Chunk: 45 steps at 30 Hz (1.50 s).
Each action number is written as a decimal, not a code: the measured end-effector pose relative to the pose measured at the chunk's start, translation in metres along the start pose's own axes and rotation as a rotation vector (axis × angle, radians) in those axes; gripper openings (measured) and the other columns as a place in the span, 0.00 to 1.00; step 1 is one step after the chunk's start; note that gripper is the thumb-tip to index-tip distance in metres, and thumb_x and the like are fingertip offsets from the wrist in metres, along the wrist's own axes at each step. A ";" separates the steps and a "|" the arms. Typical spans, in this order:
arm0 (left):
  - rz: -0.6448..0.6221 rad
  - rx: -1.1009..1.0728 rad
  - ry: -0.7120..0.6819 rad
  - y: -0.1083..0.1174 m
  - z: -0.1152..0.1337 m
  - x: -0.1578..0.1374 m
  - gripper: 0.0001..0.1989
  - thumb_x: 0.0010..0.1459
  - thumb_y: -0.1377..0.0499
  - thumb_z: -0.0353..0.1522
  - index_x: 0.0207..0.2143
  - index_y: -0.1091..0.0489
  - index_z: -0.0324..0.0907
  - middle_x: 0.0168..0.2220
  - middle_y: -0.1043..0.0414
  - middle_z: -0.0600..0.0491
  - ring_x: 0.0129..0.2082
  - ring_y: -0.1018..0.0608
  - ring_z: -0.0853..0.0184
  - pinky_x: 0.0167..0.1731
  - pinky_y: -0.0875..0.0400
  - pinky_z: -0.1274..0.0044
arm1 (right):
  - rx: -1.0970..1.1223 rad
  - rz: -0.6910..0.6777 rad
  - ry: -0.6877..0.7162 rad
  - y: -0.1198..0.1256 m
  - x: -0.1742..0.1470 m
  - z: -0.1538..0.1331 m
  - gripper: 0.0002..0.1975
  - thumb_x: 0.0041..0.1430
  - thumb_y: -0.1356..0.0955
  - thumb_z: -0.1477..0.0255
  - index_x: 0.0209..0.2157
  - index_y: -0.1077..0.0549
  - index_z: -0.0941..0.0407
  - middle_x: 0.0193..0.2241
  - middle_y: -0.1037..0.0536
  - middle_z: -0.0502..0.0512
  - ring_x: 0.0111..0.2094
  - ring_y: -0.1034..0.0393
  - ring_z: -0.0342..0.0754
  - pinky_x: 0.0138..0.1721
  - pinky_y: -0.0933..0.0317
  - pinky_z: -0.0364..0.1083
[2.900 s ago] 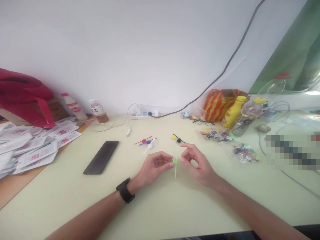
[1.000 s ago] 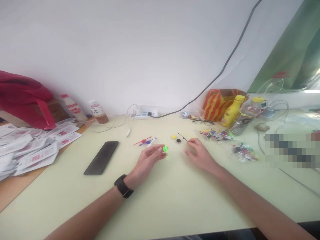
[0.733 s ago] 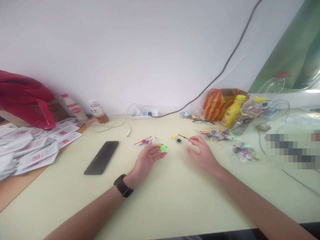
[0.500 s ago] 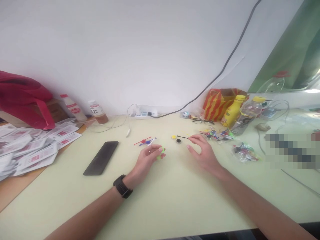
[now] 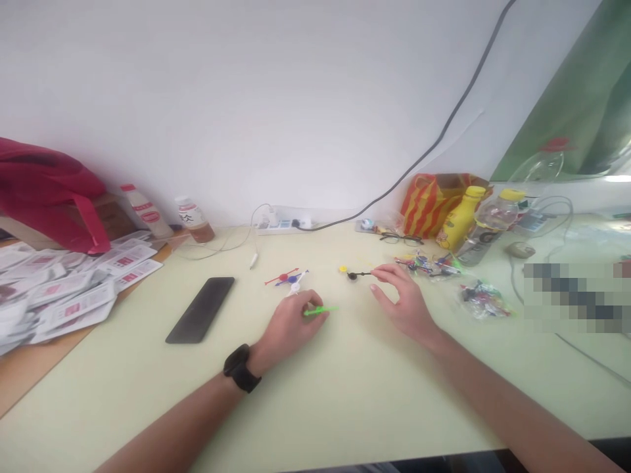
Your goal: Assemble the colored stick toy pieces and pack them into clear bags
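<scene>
My left hand (image 5: 296,322), a black watch on its wrist, is pinched closed around a green plastic arrow spinner (image 5: 320,310) just above the table. Beyond it, a white spinner (image 5: 295,287), a blue spinner (image 5: 292,280) and a red spinner (image 5: 282,277) lie close together. The fingertips of my right hand (image 5: 401,299) grip the near end of a thin black arrow (image 5: 363,273), with the thumb apart below. The arrow's far end lies over a small black disc (image 5: 352,277). A yellow round piece (image 5: 343,269) sits just behind.
Bagged colourful pieces (image 5: 486,301) lie right of my right hand, with more pieces (image 5: 428,264) behind. A black phone (image 5: 201,310) and white packets (image 5: 73,295) are on the left. Bottles, glasses (image 5: 401,239), a striped bag (image 5: 419,207) and a power strip (image 5: 280,226) line the wall.
My left hand has turned palm-down and the green spinner now points out to the right. The black arrow's far end has shifted down over the black disc; my right hand stays in place.
</scene>
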<state>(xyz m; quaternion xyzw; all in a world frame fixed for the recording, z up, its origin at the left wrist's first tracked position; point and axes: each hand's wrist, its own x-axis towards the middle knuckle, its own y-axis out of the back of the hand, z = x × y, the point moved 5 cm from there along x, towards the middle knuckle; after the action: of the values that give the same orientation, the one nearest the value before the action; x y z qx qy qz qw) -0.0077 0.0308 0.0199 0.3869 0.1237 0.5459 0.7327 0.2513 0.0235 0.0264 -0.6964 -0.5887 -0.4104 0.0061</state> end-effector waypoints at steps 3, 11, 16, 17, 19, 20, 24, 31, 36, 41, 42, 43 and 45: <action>0.034 0.180 -0.094 0.002 0.000 0.002 0.06 0.62 0.38 0.37 0.37 0.26 0.45 0.38 0.24 0.50 0.40 0.24 0.57 0.38 0.31 0.69 | -0.005 0.004 0.007 0.000 0.001 0.000 0.13 0.67 0.32 0.63 0.50 0.23 0.51 0.49 0.25 0.60 0.48 0.27 0.56 0.54 0.31 0.57; 0.167 0.469 -0.126 0.013 -0.003 0.007 0.07 0.66 0.44 0.33 0.35 0.27 0.45 0.34 0.27 0.48 0.37 0.24 0.55 0.39 0.32 0.67 | -0.009 0.044 0.014 0.002 0.000 -0.002 0.12 0.66 0.32 0.65 0.49 0.23 0.52 0.48 0.24 0.60 0.49 0.27 0.56 0.54 0.30 0.58; 0.077 0.403 -0.117 0.000 -0.007 0.003 0.13 0.65 0.41 0.38 0.49 0.26 0.44 0.47 0.24 0.43 0.47 0.23 0.47 0.45 0.30 0.61 | -0.027 0.056 -0.009 0.002 0.000 0.001 0.12 0.66 0.32 0.65 0.49 0.23 0.52 0.49 0.24 0.60 0.49 0.27 0.57 0.54 0.31 0.59; 0.088 0.390 -0.118 -0.001 -0.008 0.002 0.16 0.64 0.40 0.38 0.52 0.27 0.44 0.51 0.25 0.41 0.51 0.25 0.45 0.49 0.30 0.58 | -0.029 0.056 -0.012 0.002 0.000 0.001 0.12 0.66 0.32 0.65 0.49 0.23 0.52 0.48 0.24 0.60 0.49 0.27 0.57 0.54 0.31 0.59; 0.104 0.366 -0.117 -0.001 -0.010 0.002 0.19 0.64 0.40 0.38 0.56 0.30 0.43 0.58 0.29 0.39 0.58 0.28 0.41 0.56 0.34 0.53 | -0.029 0.056 -0.013 0.002 0.000 0.002 0.12 0.66 0.32 0.65 0.48 0.23 0.52 0.48 0.24 0.60 0.49 0.27 0.57 0.54 0.30 0.59; 0.100 0.352 -0.120 -0.002 -0.011 0.001 0.20 0.65 0.40 0.38 0.57 0.30 0.43 0.60 0.31 0.38 0.60 0.30 0.41 0.58 0.36 0.51 | -0.027 0.056 -0.013 0.002 0.000 0.002 0.12 0.66 0.32 0.65 0.48 0.23 0.53 0.48 0.24 0.61 0.49 0.27 0.57 0.54 0.30 0.58; 0.011 0.254 -0.189 -0.006 -0.004 -0.003 0.19 0.67 0.41 0.37 0.58 0.32 0.45 0.61 0.32 0.42 0.61 0.31 0.47 0.60 0.34 0.54 | -0.028 0.059 -0.010 0.002 -0.001 0.000 0.12 0.66 0.32 0.66 0.48 0.23 0.53 0.48 0.24 0.61 0.49 0.27 0.56 0.53 0.30 0.57; -0.129 0.099 -0.274 -0.014 0.010 -0.008 0.17 0.67 0.41 0.33 0.57 0.31 0.48 0.57 0.29 0.47 0.59 0.29 0.56 0.60 0.30 0.61 | -0.042 0.065 -0.006 0.003 0.000 0.004 0.11 0.66 0.31 0.66 0.47 0.22 0.54 0.48 0.23 0.60 0.49 0.26 0.55 0.53 0.29 0.56; -0.109 0.070 -0.244 -0.012 0.008 -0.007 0.19 0.66 0.40 0.33 0.59 0.33 0.48 0.56 0.28 0.47 0.59 0.29 0.55 0.59 0.29 0.61 | -0.074 0.088 0.005 0.006 0.001 0.005 0.10 0.66 0.32 0.67 0.45 0.22 0.54 0.47 0.23 0.60 0.51 0.27 0.57 0.54 0.31 0.57; -0.109 0.068 -0.251 -0.012 0.009 -0.007 0.19 0.66 0.40 0.32 0.59 0.32 0.49 0.56 0.29 0.48 0.59 0.28 0.56 0.59 0.30 0.61 | -0.070 0.070 0.010 0.004 0.000 0.002 0.11 0.65 0.31 0.67 0.47 0.23 0.54 0.47 0.23 0.60 0.48 0.26 0.56 0.53 0.30 0.57; -0.110 0.068 -0.250 -0.012 0.009 -0.007 0.20 0.66 0.40 0.32 0.59 0.33 0.49 0.57 0.29 0.48 0.59 0.28 0.56 0.59 0.30 0.61 | -0.073 0.072 0.013 0.004 0.000 0.001 0.11 0.65 0.32 0.67 0.47 0.23 0.54 0.47 0.23 0.60 0.48 0.26 0.56 0.53 0.31 0.57; -0.113 0.069 -0.248 -0.012 0.009 -0.007 0.20 0.66 0.40 0.32 0.59 0.33 0.49 0.57 0.29 0.48 0.59 0.29 0.56 0.60 0.30 0.61 | -0.078 0.079 0.017 0.004 0.000 0.001 0.10 0.65 0.32 0.67 0.46 0.23 0.54 0.47 0.23 0.60 0.49 0.26 0.56 0.54 0.31 0.57; -0.118 0.069 -0.244 -0.013 0.009 -0.008 0.20 0.66 0.40 0.32 0.60 0.33 0.49 0.57 0.30 0.48 0.59 0.29 0.56 0.60 0.31 0.62 | -0.095 0.094 0.021 0.006 0.000 0.000 0.10 0.66 0.32 0.67 0.46 0.23 0.54 0.47 0.23 0.60 0.51 0.27 0.57 0.56 0.32 0.57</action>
<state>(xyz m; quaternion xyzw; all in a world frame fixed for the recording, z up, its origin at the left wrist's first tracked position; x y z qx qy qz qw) 0.0038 0.0190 0.0147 0.4674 0.0749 0.4460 0.7596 0.2565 0.0218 0.0293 -0.7185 -0.5349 -0.4446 -0.0015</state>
